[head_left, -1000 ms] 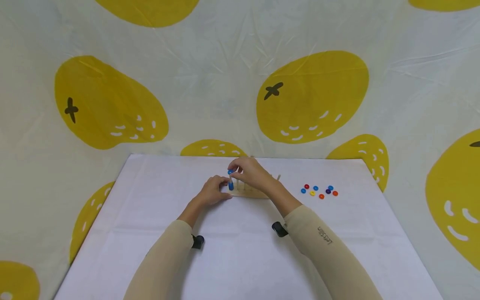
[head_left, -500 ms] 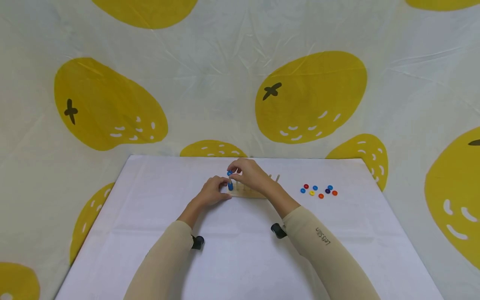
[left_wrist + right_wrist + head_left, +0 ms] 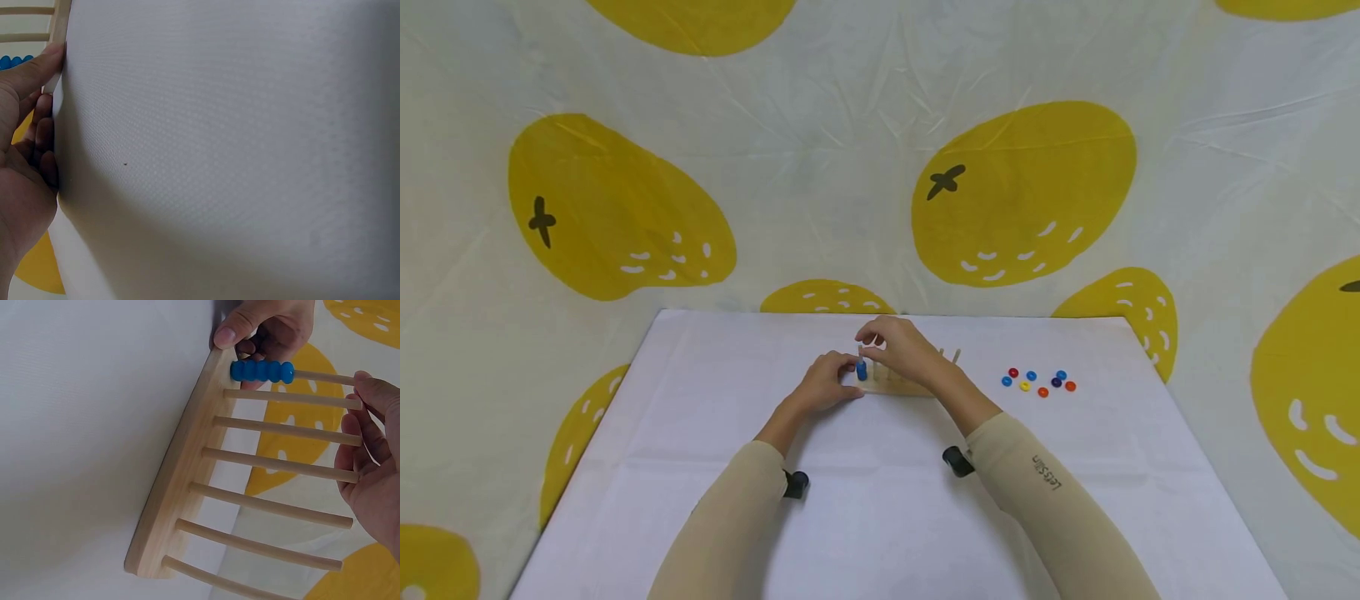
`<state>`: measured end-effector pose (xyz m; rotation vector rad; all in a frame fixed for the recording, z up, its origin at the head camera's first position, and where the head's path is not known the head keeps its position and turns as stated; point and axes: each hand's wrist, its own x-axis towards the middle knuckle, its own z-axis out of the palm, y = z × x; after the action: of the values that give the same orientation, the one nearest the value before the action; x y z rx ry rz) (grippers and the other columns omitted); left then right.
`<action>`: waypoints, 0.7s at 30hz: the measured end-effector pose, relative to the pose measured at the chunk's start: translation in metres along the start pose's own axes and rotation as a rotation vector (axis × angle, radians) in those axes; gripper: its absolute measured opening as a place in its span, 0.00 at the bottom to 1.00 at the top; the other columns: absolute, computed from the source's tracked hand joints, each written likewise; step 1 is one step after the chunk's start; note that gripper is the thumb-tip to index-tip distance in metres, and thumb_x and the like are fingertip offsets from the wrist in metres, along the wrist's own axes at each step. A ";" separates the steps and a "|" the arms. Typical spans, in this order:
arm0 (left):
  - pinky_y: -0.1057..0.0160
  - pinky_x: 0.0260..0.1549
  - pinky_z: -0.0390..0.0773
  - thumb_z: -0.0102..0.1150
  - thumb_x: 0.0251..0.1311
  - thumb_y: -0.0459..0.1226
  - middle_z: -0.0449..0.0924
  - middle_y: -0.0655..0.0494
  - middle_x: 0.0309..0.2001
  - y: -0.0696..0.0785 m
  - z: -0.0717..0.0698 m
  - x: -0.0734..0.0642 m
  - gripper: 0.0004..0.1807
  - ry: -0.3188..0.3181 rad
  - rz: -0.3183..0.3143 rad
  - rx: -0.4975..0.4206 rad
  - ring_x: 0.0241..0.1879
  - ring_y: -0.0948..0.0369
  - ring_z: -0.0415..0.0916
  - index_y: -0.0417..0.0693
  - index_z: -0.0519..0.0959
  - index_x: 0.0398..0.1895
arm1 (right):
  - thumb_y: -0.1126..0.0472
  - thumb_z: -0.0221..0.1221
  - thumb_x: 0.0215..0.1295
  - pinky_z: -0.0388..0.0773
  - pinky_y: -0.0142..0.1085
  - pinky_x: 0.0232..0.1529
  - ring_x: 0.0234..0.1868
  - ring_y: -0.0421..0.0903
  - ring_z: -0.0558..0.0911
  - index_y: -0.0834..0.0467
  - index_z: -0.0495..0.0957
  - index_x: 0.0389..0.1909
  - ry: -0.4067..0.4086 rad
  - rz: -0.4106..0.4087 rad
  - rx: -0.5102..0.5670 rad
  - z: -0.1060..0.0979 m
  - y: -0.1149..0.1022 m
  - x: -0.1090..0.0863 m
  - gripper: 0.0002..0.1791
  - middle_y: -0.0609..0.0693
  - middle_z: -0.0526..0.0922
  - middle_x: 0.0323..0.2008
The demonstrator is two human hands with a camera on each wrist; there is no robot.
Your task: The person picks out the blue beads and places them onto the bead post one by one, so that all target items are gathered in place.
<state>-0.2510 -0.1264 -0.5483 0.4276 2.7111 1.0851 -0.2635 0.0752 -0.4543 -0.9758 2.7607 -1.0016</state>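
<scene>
A wooden peg rack [image 3: 898,388] stands on the white-covered table, its row of upright pegs partly behind my right hand. Several blue beads [image 3: 261,370] are stacked at the bottom of the end peg, as the right wrist view shows. My left hand [image 3: 829,382] grips that end of the base, thumb on the front edge and the other fingers behind. At the top of the same peg is my right hand [image 3: 901,343], fingers loosely bent around the tip with no bead seen between them. In the left wrist view, the left hand [image 3: 25,194] is at the left edge.
To the right of the rack lie several loose beads: a red bead [image 3: 1013,372], a yellow bead [image 3: 1026,387], a dark purple bead [image 3: 1056,382], orange and blue ones. A cloth with yellow fruit shapes [image 3: 1022,196] hangs behind the table [image 3: 880,517].
The blue bead that my right fingers pinched at the peg's tip has been let go and has dropped onto the stack. Both hands have stayed nearly in place.
</scene>
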 end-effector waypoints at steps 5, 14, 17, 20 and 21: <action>0.48 0.63 0.72 0.78 0.55 0.40 0.82 0.50 0.52 0.002 0.000 -0.001 0.31 -0.003 -0.022 0.005 0.55 0.51 0.74 0.43 0.80 0.62 | 0.61 0.66 0.69 0.82 0.45 0.54 0.47 0.50 0.84 0.62 0.85 0.51 0.003 0.004 0.016 -0.002 -0.002 -0.002 0.13 0.53 0.88 0.46; 0.49 0.65 0.72 0.78 0.56 0.41 0.81 0.50 0.53 0.002 0.000 0.000 0.31 -0.017 -0.048 0.010 0.56 0.51 0.74 0.46 0.80 0.63 | 0.61 0.67 0.69 0.82 0.46 0.55 0.49 0.49 0.84 0.59 0.85 0.52 0.046 -0.006 0.015 -0.014 -0.004 -0.016 0.13 0.52 0.88 0.48; 0.48 0.66 0.71 0.78 0.56 0.41 0.81 0.50 0.53 0.001 0.000 0.001 0.31 -0.019 -0.047 0.008 0.57 0.51 0.73 0.46 0.80 0.63 | 0.61 0.67 0.68 0.82 0.47 0.54 0.48 0.49 0.83 0.59 0.85 0.51 0.088 -0.021 0.005 -0.019 -0.003 -0.024 0.13 0.52 0.87 0.47; 0.48 0.67 0.71 0.77 0.56 0.41 0.81 0.50 0.54 0.002 0.000 0.001 0.31 -0.018 -0.050 0.004 0.57 0.51 0.73 0.45 0.80 0.64 | 0.61 0.68 0.68 0.82 0.48 0.53 0.48 0.49 0.83 0.58 0.85 0.51 0.124 -0.014 0.005 -0.025 -0.001 -0.035 0.12 0.51 0.87 0.46; 0.48 0.67 0.71 0.77 0.56 0.40 0.81 0.50 0.54 0.002 0.001 0.001 0.31 -0.017 -0.050 0.003 0.57 0.51 0.74 0.45 0.80 0.64 | 0.61 0.68 0.68 0.83 0.48 0.52 0.47 0.49 0.83 0.57 0.85 0.51 0.135 -0.004 0.002 -0.027 0.000 -0.039 0.12 0.51 0.87 0.46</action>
<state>-0.2517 -0.1246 -0.5477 0.3662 2.6936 1.0604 -0.2387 0.1127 -0.4392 -0.9483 2.8650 -1.1104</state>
